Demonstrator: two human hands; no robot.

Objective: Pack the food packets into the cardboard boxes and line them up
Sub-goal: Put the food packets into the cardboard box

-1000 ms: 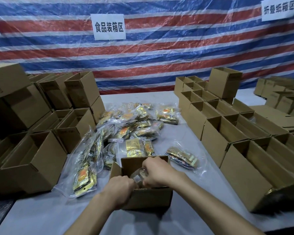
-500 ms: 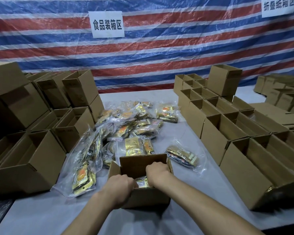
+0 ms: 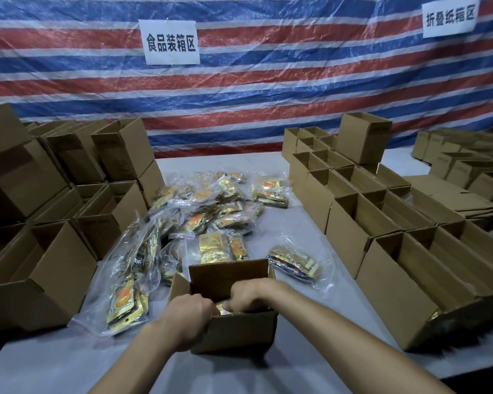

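One left hand (image 3: 191, 314), one right hand (image 3: 251, 294), one cardboard box (image 3: 239, 332) between them, two wall signs (image 3: 170, 42), food packets (image 3: 211, 245) beyond counting.

Fingers of the right hand (image 3: 249, 294) are dipping behind the near wall of the open box (image 3: 236, 334), concealing what they are doing. Only a gold sliver of a packet (image 3: 223, 307) is showing. The left hand (image 3: 187, 314) is gripping and covering the near-left corner. The left cartons (image 3: 26, 280) are running off-frame, and the nearest right carton (image 3: 410, 302) is blurring.

A packing workshop, with striped tarpaulin wall (image 3: 296, 89), paper signs (image 3: 170, 42), cardboard boxes (image 3: 349, 233) in rows and heaped food packets (image 3: 211, 211).
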